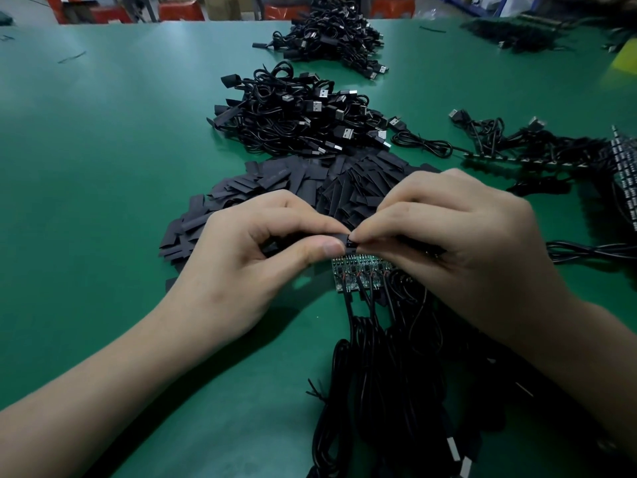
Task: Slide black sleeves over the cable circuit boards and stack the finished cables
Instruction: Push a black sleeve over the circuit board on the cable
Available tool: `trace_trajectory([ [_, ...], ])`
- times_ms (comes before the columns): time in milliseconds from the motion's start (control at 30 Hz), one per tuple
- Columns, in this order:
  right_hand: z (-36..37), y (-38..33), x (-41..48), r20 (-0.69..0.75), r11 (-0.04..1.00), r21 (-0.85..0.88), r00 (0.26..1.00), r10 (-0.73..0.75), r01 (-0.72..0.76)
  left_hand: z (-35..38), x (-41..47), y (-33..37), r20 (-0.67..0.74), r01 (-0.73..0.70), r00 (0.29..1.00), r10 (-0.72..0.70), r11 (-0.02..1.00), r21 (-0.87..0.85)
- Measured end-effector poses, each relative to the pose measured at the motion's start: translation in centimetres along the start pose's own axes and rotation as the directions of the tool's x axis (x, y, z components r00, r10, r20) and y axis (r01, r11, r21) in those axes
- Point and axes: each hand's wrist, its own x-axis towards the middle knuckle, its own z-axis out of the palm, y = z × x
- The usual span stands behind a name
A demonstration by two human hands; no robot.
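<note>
Both hands are busy dead centre of the frame. My left hand (262, 243) pinches a flat, matte-black sleeve (339, 238) between thumb and forefinger. My right hand (448, 236) has its fingertips squeezed together on the sleeve's right end, where something dark and glossy pokes out; can't tell what exactly. Just below my fingers sits a row of little green circuit boards (358, 274), with thin black wires (379, 391) trailing off toward the bottom edge. Right behind my hands is a messy heap of spare sleeves (293, 188), same flat black strips. Further up the middle are the finished cables (300, 119), piled on the green table (103, 150) with silver plugs sticking out.
</note>
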Motion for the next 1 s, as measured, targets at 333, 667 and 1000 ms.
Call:
trace_trajectory([
  [333, 0.01, -0.21, 0.02, -0.022, 0.998, -0.054, 1.0, -0.02, 0.019, 0.18, -0.21, 0.28, -0.013, -0.025, 1.0, 0.025, 0.999, 0.03],
  [667, 0.12, -0.16, 0.01, 0.034, 1.0, 0.02, 0.999, 0.021, -0.022, 0.14, -0.17, 0.11, -0.002, -0.057, 0.998, 0.057, 0.994, 0.09],
  [1000, 0.03, 0.27, 0.1, 0.092, 0.989, 0.122, 0.993, 0.076, -0.087, -0.14, 0.06, 0.04, 0.068, -0.036, 0.997, 0.029, 0.995, 0.097],
])
